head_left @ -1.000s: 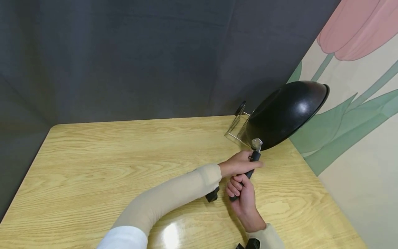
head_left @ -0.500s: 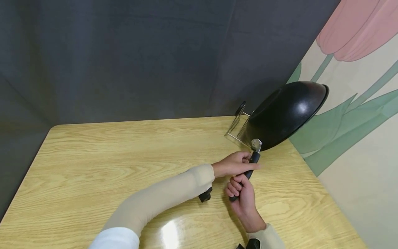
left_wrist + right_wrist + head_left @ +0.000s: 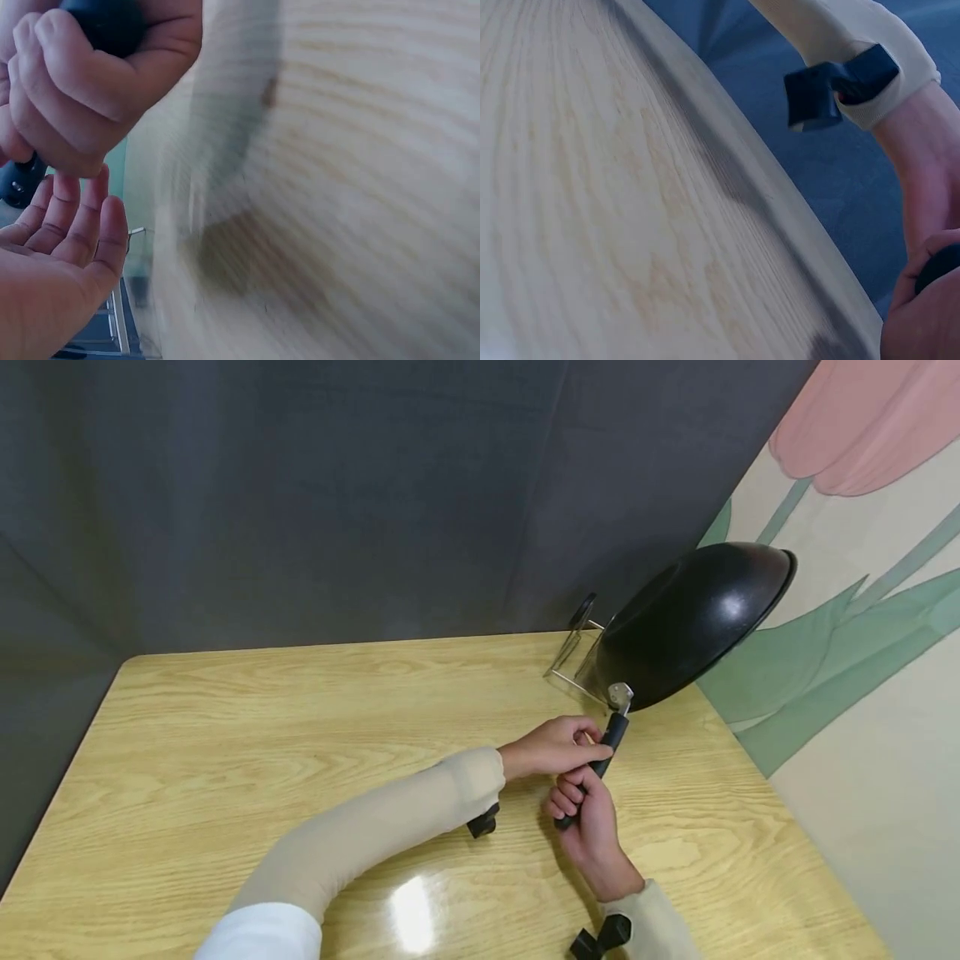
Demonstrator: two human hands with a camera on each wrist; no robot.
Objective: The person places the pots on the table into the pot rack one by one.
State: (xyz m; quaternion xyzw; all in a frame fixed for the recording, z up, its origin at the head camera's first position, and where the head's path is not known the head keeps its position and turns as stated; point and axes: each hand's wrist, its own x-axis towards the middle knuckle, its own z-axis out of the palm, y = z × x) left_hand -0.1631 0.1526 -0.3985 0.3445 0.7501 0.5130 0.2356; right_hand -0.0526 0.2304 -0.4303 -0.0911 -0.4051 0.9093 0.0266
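A black wok (image 3: 697, 618) leans tilted at the back right of the table, its rounded underside toward me. Its black handle (image 3: 615, 729), joined by a metal bracket, points down toward me. My right hand (image 3: 591, 827) grips the handle's end with curled fingers; in the left wrist view this right fist (image 3: 82, 90) wraps the black grip. My left hand (image 3: 555, 746) lies just left of the handle, thumb tip beside or touching it. The left wrist view shows that left hand (image 3: 64, 259) with loosely extended fingers below the fist, holding nothing.
A wire rack (image 3: 573, 683) with a black loop-shaped piece (image 3: 582, 610) stands beside and partly behind the wok. The wooden table (image 3: 300, 718) ends at a dark curtain (image 3: 337, 510) behind, and a flower-painted wall (image 3: 862, 735) rises at the right.
My left hand has drawn back leftward from the handle, and its forearm has shifted left. My right hand keeps its grip on the handle. The head view has tilted slightly.
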